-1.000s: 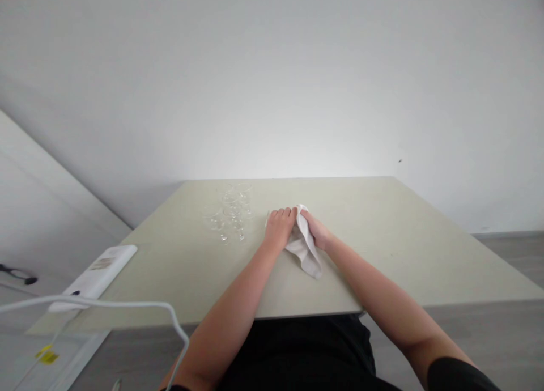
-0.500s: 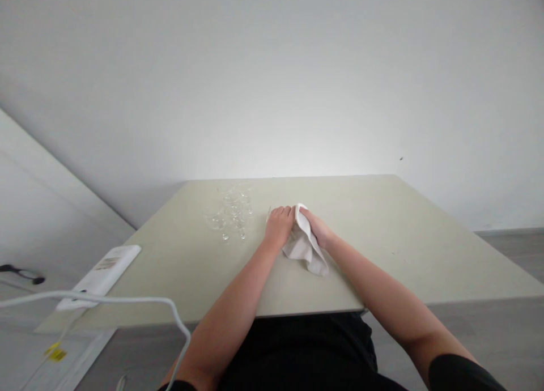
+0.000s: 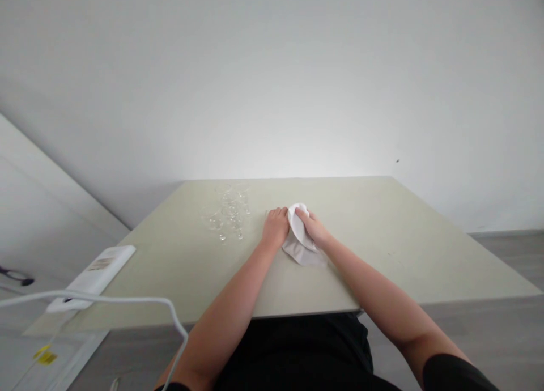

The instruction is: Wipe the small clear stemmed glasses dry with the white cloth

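Note:
My right hand (image 3: 313,228) grips a white cloth (image 3: 302,249), its thumb on top and the loose end hanging toward the table's near edge. Close beside it, my left hand (image 3: 276,226) is closed with fingers wrapped round a clear glass, of which only a faint rim shows past the knuckles; the rest is hidden by the hand and cloth. The cloth's upper part is bunched up against the left hand. To the left stands a cluster of several clear stemmed glasses (image 3: 232,209), their outlines faint against the tabletop.
The pale table (image 3: 382,243) meets a white wall at its back edge. On the left edge lies a white flat device (image 3: 96,277) with a label. A white cable (image 3: 127,299) loops across the lower left, in front of my left arm.
The cloth has shifted and folded over between my hands, and its hanging end lies flatter. My right hand has turned slightly. The whole view has drifted a little.

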A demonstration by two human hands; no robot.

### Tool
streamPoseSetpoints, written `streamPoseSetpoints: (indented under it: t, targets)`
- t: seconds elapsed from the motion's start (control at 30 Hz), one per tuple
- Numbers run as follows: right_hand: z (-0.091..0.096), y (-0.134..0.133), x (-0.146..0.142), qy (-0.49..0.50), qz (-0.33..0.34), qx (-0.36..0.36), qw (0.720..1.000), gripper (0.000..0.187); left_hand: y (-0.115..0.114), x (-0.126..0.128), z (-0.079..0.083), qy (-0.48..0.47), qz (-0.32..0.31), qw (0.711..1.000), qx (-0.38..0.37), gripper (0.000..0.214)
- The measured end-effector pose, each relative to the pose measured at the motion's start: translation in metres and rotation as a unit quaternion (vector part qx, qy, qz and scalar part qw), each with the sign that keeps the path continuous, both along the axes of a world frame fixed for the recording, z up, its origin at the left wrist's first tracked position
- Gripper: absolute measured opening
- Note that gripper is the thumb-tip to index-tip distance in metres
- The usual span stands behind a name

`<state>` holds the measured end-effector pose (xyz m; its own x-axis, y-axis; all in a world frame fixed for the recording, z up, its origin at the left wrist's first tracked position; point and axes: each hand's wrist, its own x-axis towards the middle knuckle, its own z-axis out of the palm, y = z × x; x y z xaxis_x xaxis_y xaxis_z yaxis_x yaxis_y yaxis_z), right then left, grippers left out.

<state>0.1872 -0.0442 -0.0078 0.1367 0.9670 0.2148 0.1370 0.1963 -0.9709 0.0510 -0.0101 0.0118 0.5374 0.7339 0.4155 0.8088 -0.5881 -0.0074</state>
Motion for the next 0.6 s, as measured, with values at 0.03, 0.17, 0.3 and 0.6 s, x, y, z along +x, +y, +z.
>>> streamPoseSetpoints:
  t: [0.03,0.17,0.3,0.6]
  targets:
    - [-0.001,0.000,0.001,0.008,0.008,-0.008,1.000,0.049,-0.001,0.001,0.001,0.003,0.001,1.000,-0.004,0.020]
    - [0.008,-0.005,0.012,-0.162,0.015,0.071,0.984,0.047,-0.002,-0.001,0.006,-0.001,0.017,0.996,-0.092,0.023]
    - [0.018,-0.009,0.020,-0.231,0.075,0.153,0.958,0.059,-0.001,-0.007,0.008,-0.016,0.037,0.990,-0.136,0.037]
    - [-0.001,0.000,0.017,-0.001,0.138,-0.008,0.990,0.038,-0.003,-0.007,0.008,0.022,-0.010,0.993,-0.114,0.027]
